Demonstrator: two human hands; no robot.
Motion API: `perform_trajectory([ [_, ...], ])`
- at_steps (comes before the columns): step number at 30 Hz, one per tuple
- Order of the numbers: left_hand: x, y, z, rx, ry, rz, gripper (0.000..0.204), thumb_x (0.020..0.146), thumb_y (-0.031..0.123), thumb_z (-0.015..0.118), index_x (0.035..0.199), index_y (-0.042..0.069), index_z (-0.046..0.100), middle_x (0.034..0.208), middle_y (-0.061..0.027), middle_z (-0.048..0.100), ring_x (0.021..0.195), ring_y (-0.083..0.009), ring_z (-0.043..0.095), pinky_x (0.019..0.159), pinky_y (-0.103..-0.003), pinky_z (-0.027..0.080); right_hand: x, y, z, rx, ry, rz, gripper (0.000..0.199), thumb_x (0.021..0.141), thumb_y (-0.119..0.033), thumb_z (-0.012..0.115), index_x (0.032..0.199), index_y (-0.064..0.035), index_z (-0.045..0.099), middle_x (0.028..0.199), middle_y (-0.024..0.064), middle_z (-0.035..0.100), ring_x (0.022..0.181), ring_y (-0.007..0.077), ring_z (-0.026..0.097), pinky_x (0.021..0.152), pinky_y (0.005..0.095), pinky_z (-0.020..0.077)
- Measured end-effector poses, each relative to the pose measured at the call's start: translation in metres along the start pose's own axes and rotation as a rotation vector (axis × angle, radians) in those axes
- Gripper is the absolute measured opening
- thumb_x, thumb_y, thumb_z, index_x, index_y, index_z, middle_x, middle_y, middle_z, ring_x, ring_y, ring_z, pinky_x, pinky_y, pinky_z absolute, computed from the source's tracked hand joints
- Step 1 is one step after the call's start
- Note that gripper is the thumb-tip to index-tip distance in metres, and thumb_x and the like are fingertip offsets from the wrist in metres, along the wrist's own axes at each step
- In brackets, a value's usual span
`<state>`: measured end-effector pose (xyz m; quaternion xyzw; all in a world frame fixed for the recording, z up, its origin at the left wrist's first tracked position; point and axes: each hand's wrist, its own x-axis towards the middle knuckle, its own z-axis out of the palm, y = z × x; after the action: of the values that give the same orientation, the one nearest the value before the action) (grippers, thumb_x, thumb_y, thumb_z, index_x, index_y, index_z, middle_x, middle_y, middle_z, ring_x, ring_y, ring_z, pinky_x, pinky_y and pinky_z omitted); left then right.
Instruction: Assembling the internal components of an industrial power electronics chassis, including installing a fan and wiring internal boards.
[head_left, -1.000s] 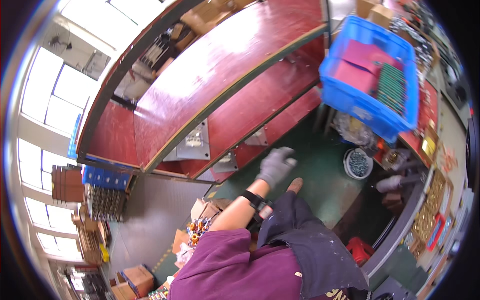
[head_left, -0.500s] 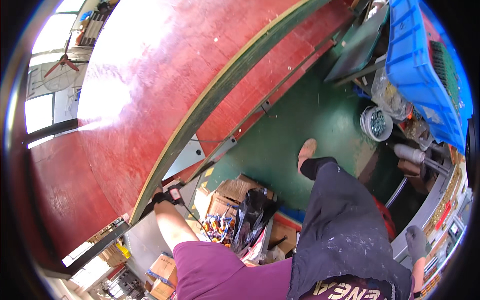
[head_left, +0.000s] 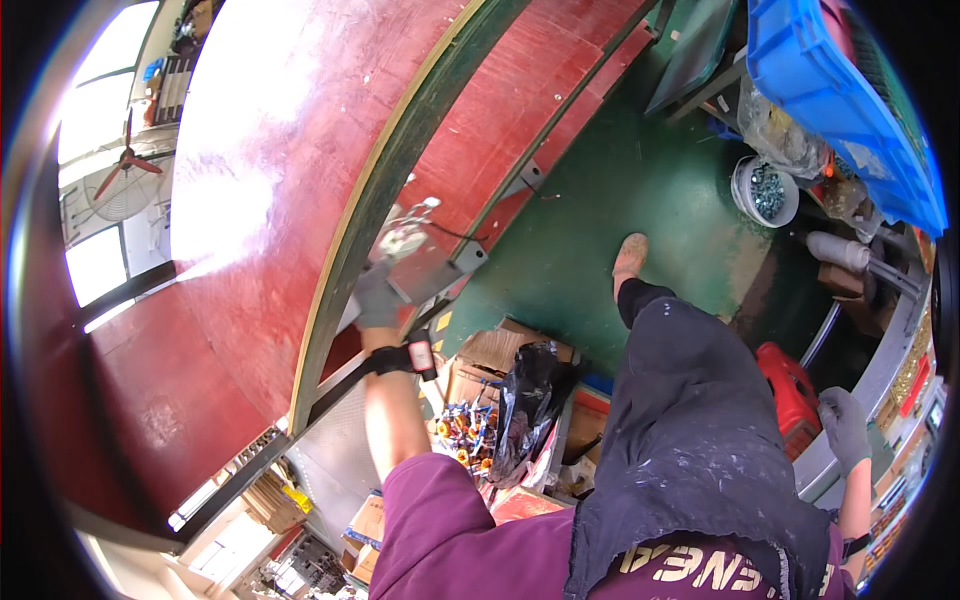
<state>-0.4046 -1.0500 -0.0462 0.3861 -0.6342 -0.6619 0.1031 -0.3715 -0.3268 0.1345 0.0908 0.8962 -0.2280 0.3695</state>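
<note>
My left hand (head_left: 378, 297) wears a grey glove and a black wrist strap. It reaches up to a grey metal bracket (head_left: 452, 270) on the green edge of a long red table (head_left: 280, 180). Its fingers are closed on a small pale metal part (head_left: 404, 238) with a thin wire hanging off it. My right hand (head_left: 843, 425), also in a grey glove, hangs at my side with loosely spread fingers and holds nothing. It is beside the edge of a grey bench (head_left: 880, 370) and a red container (head_left: 790, 382).
A blue crate (head_left: 840, 90) sits at the upper right above a white tub of screws (head_left: 765, 190). Cardboard boxes (head_left: 500, 355) with a black bag (head_left: 528, 395) and colourful small parts (head_left: 465, 425) stand on the green floor (head_left: 620, 180) by my foot (head_left: 630, 255).
The view has swung down and left along the red table. My left hand has moved from the table's edge up to the metal bracket and now holds the small metal part.
</note>
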Motion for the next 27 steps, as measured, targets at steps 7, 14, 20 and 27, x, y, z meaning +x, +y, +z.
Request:
perform_trajectory([
  [7,-0.094,0.006,0.135,0.026,-0.023,0.070,0.018,0.075,-0.001,0.059,0.092,0.004,0.057,0.083,-0.0071,0.059,0.071,-0.0189,0.060,0.063,-0.033,0.052,-0.021,0.043,0.017,0.101,0.033,-0.112,0.013,0.081,-0.003,0.054,0.093,0.0015,0.058,0.082,0.0147,0.060,0.075,0.0251,0.060,0.069,0.0327,0.0468],
  [14,-0.184,0.124,0.222,-0.441,-0.269,-0.394,0.031,0.081,-0.001,0.051,0.111,-0.001,0.051,0.099,-0.0138,0.061,0.084,-0.0234,0.062,0.076,-0.036,0.053,-0.010,0.057,0.024,0.344,0.040,-0.289,0.015,0.083,-0.009,0.053,0.091,0.0021,0.057,0.080,0.0158,0.059,0.075,0.0286,0.059,0.070,0.0342,0.0458],
  [20,-0.356,0.232,0.296,1.374,-0.572,0.369,0.027,0.083,0.008,0.061,0.105,-0.002,0.051,0.092,-0.0127,0.064,0.085,-0.0173,0.063,0.075,-0.030,0.053,0.071,0.050,0.092,0.499,-0.160,-0.360,0.058,0.079,-0.022,0.062,0.130,-0.0016,0.044,0.124,0.0189,0.053,0.108,0.0267,0.056,0.087,0.0352,0.0457],
  [27,-0.465,0.272,0.316,-0.179,-0.705,-0.564,0.022,0.085,0.010,0.058,0.104,-0.002,0.054,0.086,-0.0145,0.064,0.074,-0.0204,0.065,0.067,-0.034,0.058,0.121,-0.001,0.151,0.820,0.295,-0.587,0.058,0.078,-0.028,0.068,0.126,-0.0012,0.048,0.119,0.0143,0.057,0.107,0.0247,0.056,0.091,0.0325,0.0455],
])
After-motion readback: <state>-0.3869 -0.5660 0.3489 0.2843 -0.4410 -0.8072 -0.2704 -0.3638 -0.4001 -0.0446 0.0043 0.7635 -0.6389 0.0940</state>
